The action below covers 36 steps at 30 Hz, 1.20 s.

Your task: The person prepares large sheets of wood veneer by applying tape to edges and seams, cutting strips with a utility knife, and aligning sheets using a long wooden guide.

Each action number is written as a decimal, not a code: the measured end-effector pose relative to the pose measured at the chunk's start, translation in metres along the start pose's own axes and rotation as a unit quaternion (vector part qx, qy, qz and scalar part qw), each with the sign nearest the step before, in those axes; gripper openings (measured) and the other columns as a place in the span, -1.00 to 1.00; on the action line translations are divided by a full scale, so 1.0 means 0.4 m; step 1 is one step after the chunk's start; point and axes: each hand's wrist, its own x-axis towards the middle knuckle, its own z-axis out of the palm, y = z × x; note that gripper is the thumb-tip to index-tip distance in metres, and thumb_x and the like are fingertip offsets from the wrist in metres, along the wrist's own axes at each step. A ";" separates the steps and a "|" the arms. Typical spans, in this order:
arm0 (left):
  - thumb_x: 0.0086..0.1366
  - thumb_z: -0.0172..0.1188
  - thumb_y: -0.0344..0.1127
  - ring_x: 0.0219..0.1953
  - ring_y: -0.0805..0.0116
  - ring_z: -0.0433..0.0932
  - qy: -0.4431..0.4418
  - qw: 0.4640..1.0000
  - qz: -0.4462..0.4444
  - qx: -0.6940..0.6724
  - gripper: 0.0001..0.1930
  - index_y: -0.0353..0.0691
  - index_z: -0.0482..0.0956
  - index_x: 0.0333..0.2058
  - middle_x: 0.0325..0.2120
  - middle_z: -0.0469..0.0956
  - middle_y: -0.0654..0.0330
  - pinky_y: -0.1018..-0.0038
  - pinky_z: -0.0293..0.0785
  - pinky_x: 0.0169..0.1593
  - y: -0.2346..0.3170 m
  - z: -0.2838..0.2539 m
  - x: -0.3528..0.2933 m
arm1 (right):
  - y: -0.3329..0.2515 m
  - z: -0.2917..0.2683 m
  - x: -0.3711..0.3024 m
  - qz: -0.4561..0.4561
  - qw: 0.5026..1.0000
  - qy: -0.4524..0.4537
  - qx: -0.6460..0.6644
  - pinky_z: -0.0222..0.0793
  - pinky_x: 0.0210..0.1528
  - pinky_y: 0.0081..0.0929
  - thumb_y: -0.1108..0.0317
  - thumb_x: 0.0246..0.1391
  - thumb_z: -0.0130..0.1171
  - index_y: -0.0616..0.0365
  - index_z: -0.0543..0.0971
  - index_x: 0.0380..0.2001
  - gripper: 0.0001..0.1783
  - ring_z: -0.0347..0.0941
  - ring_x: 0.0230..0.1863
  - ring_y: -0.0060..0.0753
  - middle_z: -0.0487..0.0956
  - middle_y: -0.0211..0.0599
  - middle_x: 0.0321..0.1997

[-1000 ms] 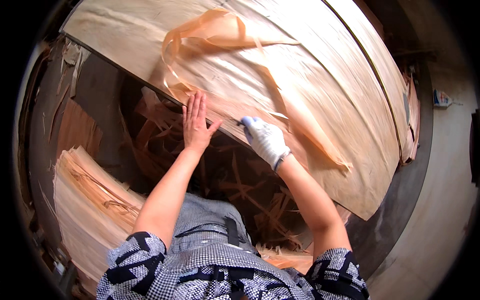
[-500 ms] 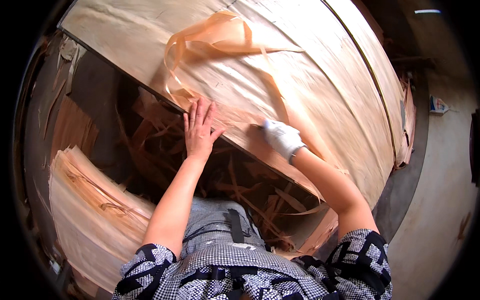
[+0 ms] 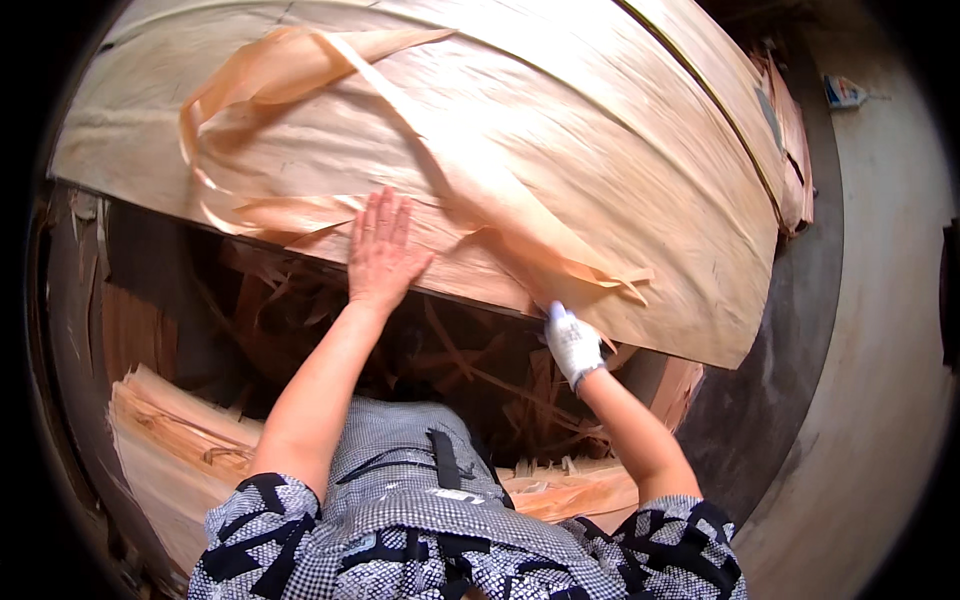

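2 hands on veneer sheet [image 3: 560, 170] | scraps [image 3: 480, 370] below | concrete floor [image 3: 880, 400]

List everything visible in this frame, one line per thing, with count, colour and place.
veneer sheet: one, pale tan, large, spread across the upper half.
torn strip: one, orange-tan, curled, lying on the sheet from upper left to its lower edge.
scraps: many, brown, in the dark gap under the sheet.
veneer stack: one, light brown, lower left.
floor: grey, right side.
small packet: one, white and blue, on the floor, top right.
left hand: bare, flat on the sheet near its lower edge.
right hand: white glove, at the sheet's lower edge beside the strip's end.
sleeves: two, black-and-white patterned, bottom.
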 end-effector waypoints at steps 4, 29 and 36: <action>0.04 0.08 0.09 0.31 0.20 -0.31 -0.010 1.000 -0.011 0.007 -0.11 -0.13 -0.15 0.24 0.27 -0.28 0.10 0.29 -0.38 0.30 0.003 0.003 0.001 | 0.202 0.146 -0.234 0.117 0.984 -0.123 -0.049 0.41 -0.47 -0.16 0.31 0.06 -0.17 0.06 0.33 -0.27 -0.83 0.51 -0.44 -0.05 0.51 -0.05 -0.39; 0.05 0.10 0.06 0.29 0.15 -0.16 0.009 0.997 0.046 -0.061 -0.15 -0.14 -0.09 0.23 0.25 -0.10 0.14 0.15 -0.20 0.25 -0.010 -0.012 -0.009 | -0.357 -0.112 0.138 -0.078 0.967 0.174 0.170 0.37 -0.40 -0.20 0.35 -0.02 -0.02 0.05 0.43 -0.29 -0.82 0.46 -0.44 -0.08 0.50 -0.14 -0.43; -0.17 0.36 -0.17 0.25 0.16 -0.05 0.079 0.996 0.029 -0.004 -0.07 -0.05 0.03 0.20 0.19 0.04 0.12 0.16 -0.03 0.18 -0.284 -0.192 -0.048 | -0.425 -0.132 0.118 -0.036 0.983 0.148 0.101 0.39 -0.29 -0.21 0.52 -0.05 -0.17 0.10 0.39 -0.25 -0.74 0.45 -0.26 -0.12 0.47 -0.12 -0.31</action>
